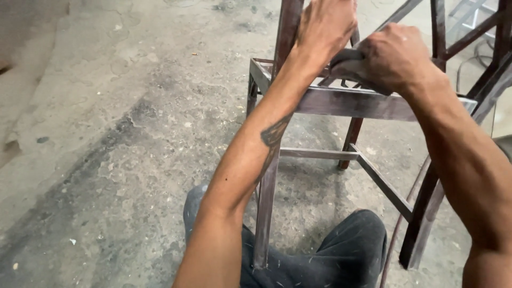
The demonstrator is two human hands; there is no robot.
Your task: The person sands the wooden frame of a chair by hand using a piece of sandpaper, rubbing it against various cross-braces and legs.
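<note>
A bare metal chair frame (346,101) of square tube, rusty brown and grey, stands on the concrete floor in front of me. My left hand (325,24) is closed around an upright bar of the frame near the top of the view. Beside it, my right hand (397,56) presses a folded grey piece of abrasive cloth or rag (344,63) onto the frame's upper rail. My knees in dark trousers (346,250) sit under the frame, either side of its front leg (265,213).
Stained grey concrete floor (117,138) stretches to the left. More metal frames of the same kind (480,32) stand at the upper right. A thin hose or cable (397,229) runs down past the right legs.
</note>
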